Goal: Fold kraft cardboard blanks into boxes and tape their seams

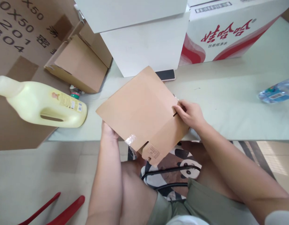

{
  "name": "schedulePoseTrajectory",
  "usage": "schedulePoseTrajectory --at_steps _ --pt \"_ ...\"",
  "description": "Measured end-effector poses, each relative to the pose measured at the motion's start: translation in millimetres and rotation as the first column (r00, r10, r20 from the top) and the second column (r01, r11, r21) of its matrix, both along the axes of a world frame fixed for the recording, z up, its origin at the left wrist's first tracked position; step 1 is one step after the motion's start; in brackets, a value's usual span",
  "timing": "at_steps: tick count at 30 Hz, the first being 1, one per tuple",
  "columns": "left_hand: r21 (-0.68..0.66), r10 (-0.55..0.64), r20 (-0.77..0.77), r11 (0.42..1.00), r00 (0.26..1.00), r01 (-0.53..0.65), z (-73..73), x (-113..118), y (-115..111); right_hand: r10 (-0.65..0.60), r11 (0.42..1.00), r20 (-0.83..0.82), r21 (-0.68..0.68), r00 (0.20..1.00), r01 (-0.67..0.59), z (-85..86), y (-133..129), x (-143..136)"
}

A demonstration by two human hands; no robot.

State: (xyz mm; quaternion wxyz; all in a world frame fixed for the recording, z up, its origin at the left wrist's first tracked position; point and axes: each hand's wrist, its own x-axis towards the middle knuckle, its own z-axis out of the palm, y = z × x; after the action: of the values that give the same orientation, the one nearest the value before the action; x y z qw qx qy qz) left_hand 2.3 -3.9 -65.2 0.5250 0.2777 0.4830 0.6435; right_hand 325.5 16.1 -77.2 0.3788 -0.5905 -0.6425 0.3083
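Note:
A brown cardboard box [137,106], flattened or partly folded, is held tilted over the table's front edge and my lap. It has slots, a small printed stamp on its lower flap, and a piece of clear tape at its lower left edge. My left hand [109,130] grips the left edge from underneath, most of its fingers hidden behind the cardboard. On the right edge, beside a slot, my right hand [188,113] pinches the cardboard with the thumb on top. Behind the box lies a phone [166,75], partly covered.
White cartons [144,47] and a red-and-white water carton [219,37] stand at the back. A pale yellow jug [29,103], a smaller brown box [79,62] and a large carton [8,122] are at left. A plastic bottle [277,90] lies at right.

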Motion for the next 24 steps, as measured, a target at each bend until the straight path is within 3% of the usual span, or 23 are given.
schedulePoseTrajectory --at_steps 2,4,8,12,15,20,24 --pt "-0.026 -0.008 0.052 1.0 0.999 0.009 -0.1 4.3 0.2 -0.017 0.996 0.115 0.093 0.993 0.006 0.2 -0.6 -1.3" --pt "-0.03 -0.004 0.049 1.0 0.999 0.006 0.9 6.3 2.2 -0.054 0.99 0.039 0.131 0.998 0.048 -0.5 1.2 0.2" --pt "-0.029 0.029 0.044 0.999 0.999 -0.028 1.8 4.6 9.3 -0.138 0.988 -0.343 -0.109 0.929 0.106 -3.4 8.4 9.8" --pt "0.022 0.075 0.046 0.997 0.996 -0.076 -0.6 7.7 16.6 -0.1 0.963 -0.627 -0.256 0.773 -0.082 -4.9 7.5 11.6" --pt "0.069 0.079 0.006 0.994 0.997 -0.079 0.3 16.3 18.1 -0.106 0.924 -0.668 -0.339 0.736 -0.175 -3.2 1.4 8.0" --pt "0.253 0.081 0.027 0.964 0.996 -0.085 8.3 22.4 12.2 -0.113 0.929 -0.666 -0.334 0.737 -0.159 3.0 -4.2 9.1" --pt "0.186 0.019 0.168 0.981 0.986 -0.051 10.6 17.9 11.3 -0.119 0.96 -0.714 -0.26 0.69 -0.104 15.6 -8.7 15.5"
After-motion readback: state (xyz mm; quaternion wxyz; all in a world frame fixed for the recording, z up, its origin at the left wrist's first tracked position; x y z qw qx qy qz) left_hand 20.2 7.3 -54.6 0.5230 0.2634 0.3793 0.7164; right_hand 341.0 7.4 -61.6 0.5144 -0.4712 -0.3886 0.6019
